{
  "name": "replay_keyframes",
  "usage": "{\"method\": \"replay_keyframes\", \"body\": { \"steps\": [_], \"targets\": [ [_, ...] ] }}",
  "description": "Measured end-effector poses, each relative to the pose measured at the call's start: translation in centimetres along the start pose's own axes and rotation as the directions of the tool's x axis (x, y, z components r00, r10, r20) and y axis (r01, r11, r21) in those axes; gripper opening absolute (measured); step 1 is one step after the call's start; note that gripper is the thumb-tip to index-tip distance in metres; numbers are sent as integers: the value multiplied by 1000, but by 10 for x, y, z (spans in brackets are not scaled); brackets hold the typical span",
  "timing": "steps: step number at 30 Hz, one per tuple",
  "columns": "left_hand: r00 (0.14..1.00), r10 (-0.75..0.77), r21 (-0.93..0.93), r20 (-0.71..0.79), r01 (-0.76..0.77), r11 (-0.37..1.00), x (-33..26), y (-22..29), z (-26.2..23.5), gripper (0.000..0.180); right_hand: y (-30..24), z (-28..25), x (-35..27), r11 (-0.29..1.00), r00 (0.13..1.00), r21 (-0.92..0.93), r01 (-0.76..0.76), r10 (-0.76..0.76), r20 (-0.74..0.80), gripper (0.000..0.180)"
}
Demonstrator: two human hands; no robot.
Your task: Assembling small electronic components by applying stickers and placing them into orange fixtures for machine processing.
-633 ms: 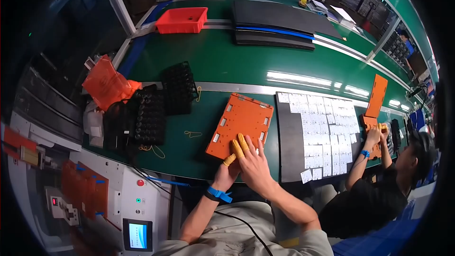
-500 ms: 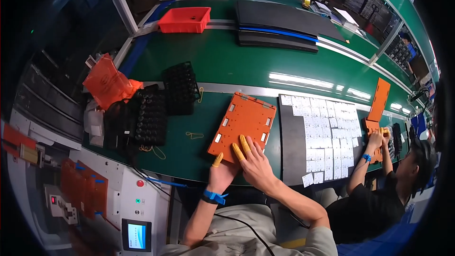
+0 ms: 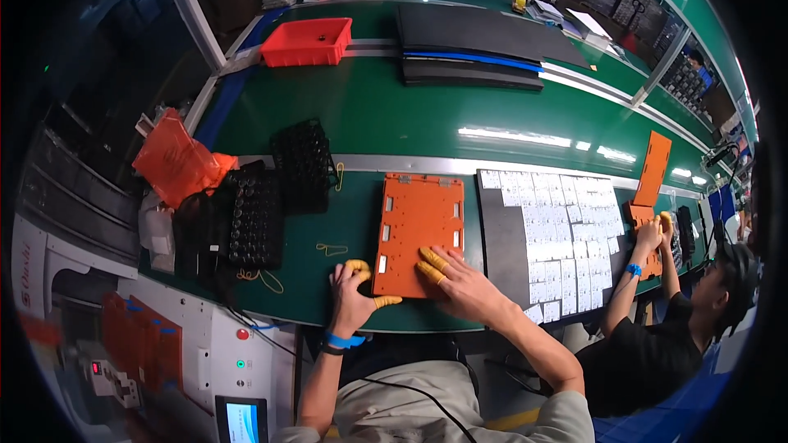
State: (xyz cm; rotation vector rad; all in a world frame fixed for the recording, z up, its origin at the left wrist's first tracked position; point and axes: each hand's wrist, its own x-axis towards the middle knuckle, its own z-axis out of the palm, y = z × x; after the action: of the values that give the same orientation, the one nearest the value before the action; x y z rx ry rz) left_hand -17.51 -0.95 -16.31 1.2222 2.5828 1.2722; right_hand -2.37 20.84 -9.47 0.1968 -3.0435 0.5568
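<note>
A flat orange fixture board [image 3: 419, 234] with slots along its sides and hinges at its far edge lies nearly straight on the green bench in front of me. My right hand [image 3: 466, 285] rests on its near right part, fingers stretched out and yellow finger cots on some of them. Just off the near left corner is my left hand [image 3: 351, 299], thumb and fingers apart, with nothing visible between them. Its cotted thumb reaches along the board's near edge; whether it touches cannot be made out. A blue strap circles the left wrist.
To the right, a black sheet [image 3: 502, 254] bears rows of white panels [image 3: 566, 238]. Black trays [image 3: 254, 217], an orange bag [image 3: 174, 160] and yellow bands lie left. A red bin [image 3: 305, 43] and black sheets [image 3: 468, 33] sit farther back. A co-worker [image 3: 657, 336] handles another orange fixture at right.
The orange board has turned from a slant to nearly straight. My left hand has moved left, from under its near edge to beside its corner; my right hand stays on top.
</note>
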Motion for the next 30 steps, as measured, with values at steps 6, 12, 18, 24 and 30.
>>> {"method": "replay_keyframes", "body": {
  "steps": [6,12,18,24,30],
  "targets": [
    [999,-32,91,-5,33,995,2,0,-4,65,79,-51,88,985,961,170,0,47,-273,35],
    [991,-108,120,82,98,988,12,0,-11,68,262,-98,272,932,591,311,-189,360,-721,40],
    [958,-233,146,167,209,967,11,-4,-10,70,420,-130,387,554,689,-435,-710,417,-593,44],
    [982,-160,90,95,152,984,24,0,-15,67,494,-118,405,702,828,-458,-545,363,-428,38],
    [970,-205,145,128,187,972,10,-16,-7,63,485,-96,390,597,842,-657,-460,57,-537,24]
  ]
}}
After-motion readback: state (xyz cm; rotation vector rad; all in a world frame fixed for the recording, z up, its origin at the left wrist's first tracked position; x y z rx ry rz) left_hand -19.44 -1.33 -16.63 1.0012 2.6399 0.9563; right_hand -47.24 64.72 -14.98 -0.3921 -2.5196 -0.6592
